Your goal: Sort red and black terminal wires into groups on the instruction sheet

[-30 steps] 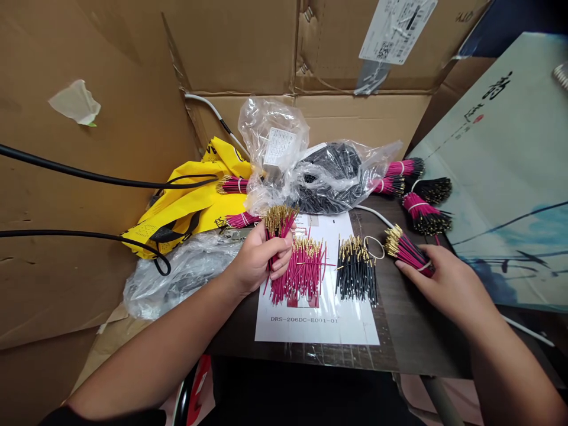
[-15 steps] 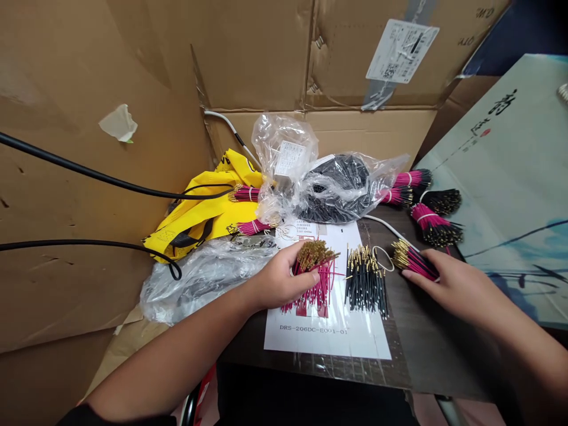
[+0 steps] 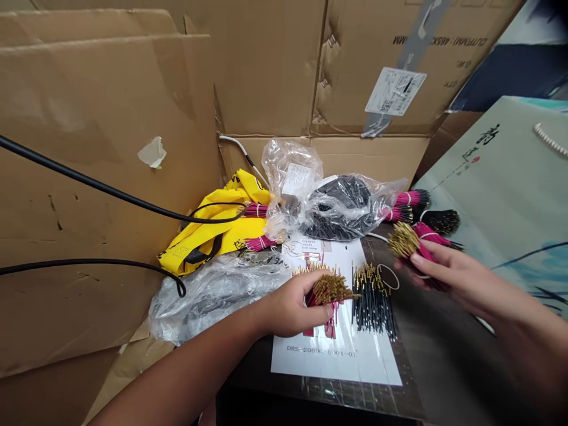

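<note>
My left hand [image 3: 293, 305] grips a tight bundle of magenta wires with gold pin tips [image 3: 331, 290], low over a loose pile of the same wires [image 3: 322, 322] on a printed paper sheet [image 3: 337, 364]. My right hand [image 3: 450, 269] holds a second banded magenta bundle [image 3: 404, 241], its gold tips pointing left. Between my hands, a group of black wires with gold tips [image 3: 373, 302] lies on the sheet. A thin rubber band [image 3: 388, 276] lies beside that group.
Behind the sheet are a plastic bag of black wires [image 3: 341, 210] and several banded bundles [image 3: 410, 201]. A yellow bag [image 3: 213, 231] and a crumpled plastic bag [image 3: 213, 299] lie left, inside cardboard box walls [image 3: 106, 118]. A black cable [image 3: 110, 189] crosses there. A pale printed board [image 3: 501, 195] stands right.
My right hand has lifted its bundle off the table and turned the tips upward. My left hand has moved right with its bundle. The camera view has tilted upward.
</note>
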The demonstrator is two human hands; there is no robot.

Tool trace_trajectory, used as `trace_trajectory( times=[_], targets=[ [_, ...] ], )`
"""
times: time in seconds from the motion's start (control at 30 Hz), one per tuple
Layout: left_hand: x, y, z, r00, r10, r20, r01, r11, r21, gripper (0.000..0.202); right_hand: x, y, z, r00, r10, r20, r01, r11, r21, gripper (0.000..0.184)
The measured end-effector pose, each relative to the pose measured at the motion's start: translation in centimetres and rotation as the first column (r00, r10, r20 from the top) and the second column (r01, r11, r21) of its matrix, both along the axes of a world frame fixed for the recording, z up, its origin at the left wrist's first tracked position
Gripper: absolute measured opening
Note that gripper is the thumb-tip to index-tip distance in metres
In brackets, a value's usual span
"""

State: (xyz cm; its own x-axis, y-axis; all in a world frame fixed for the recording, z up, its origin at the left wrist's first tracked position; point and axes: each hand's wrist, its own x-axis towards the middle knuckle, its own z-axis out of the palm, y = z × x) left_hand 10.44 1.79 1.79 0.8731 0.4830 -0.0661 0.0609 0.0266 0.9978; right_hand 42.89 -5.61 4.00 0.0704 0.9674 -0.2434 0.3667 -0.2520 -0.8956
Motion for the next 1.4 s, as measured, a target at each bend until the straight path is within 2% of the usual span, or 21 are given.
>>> trace_trajectory(
  times=[0.07,0.1,0.2,0.27,0.33,0.4,0.5,0.6,0.7,0.83,0.93,1.2,1.3,1.4],
  targets=[
    [0.0,-0.2,0.1,0.998,-0.054,0.012,0.055,0.994,-0.092,0.029,-2.5,2.9,1.6,0.984,0.138,-0.11,-0.14,0.99,-0.007,0.04],
    [0.0,-0.2,0.2,0.997,-0.071,0.024,0.074,0.989,-0.126,0.029,-4.0,4.5,2.2,0.972,0.207,-0.111,-0.207,0.978,0.012,0.04],
    [0.0,-0.2,0.3,0.993,-0.102,0.058,0.11,0.981,-0.161,0.028,-9.3,9.7,3.5,0.937,0.346,0.043,-0.349,0.929,0.127,0.044],
    [0.0,-0.2,0.3,0.991,-0.123,0.055,0.131,0.977,-0.166,0.025,-13.2,13.1,3.8,0.879,0.427,0.214,-0.467,0.861,0.202,0.039],
    [0.0,-0.1,0.3,0.99,-0.137,0.045,0.143,0.975,-0.168,0.023,-17.1,16.1,3.9,0.802,0.509,0.313,-0.586,0.774,0.24,0.035],
    [0.0,0.0,0.3,0.99,-0.135,0.04,0.14,0.98,-0.142,0.023,-20.4,18.7,3.6,0.655,0.524,0.544,-0.711,0.671,0.21,0.033],
    [-0.1,0.3,0.4,0.992,-0.121,0.027,0.123,0.988,-0.092,0.023,-23.4,21.6,2.8,0.536,0.545,0.645,-0.79,0.594,0.154,0.035],
    [-0.2,0.4,0.5,0.99,-0.14,0.007,0.14,0.984,-0.112,0.023,-24.0,23.1,1.5,0.433,0.574,0.695,-0.837,0.542,0.073,0.038],
    [-0.2,0.5,0.5,0.99,-0.143,0.015,0.143,0.982,-0.125,0.023,-23.2,23.5,0.5,0.376,0.583,0.72,-0.862,0.506,0.041,0.042],
    [-0.1,0.6,0.3,0.997,-0.082,0.017,0.082,0.995,-0.056,0.023,-21.6,23.1,0.3,0.366,0.583,0.725,-0.885,0.459,0.078,0.042],
    [-0.1,0.7,0.1,0.998,-0.056,0.013,0.056,0.998,-0.027,0.026,-20.8,22.9,0.4,0.371,0.575,0.729,-0.89,0.445,0.101,0.043],
    [-0.2,0.9,-0.4,0.999,-0.048,0.01,0.048,0.999,-0.009,0.031,-20.6,23.2,0.5,0.299,0.557,0.775,-0.871,0.491,-0.016,0.048],
    [-0.2,0.9,-0.5,0.999,-0.045,0.005,0.045,0.999,-0.019,0.031,-21.4,23.3,0.6,0.304,0.536,0.787,-0.85,0.526,-0.029,0.05],
    [-0.2,0.9,-0.3,0.999,-0.035,0.007,0.035,0.999,-0.01,0.027,-22.8,23.4,0.3,0.332,0.519,0.788,-0.841,0.541,-0.002,0.043]
  ],
)
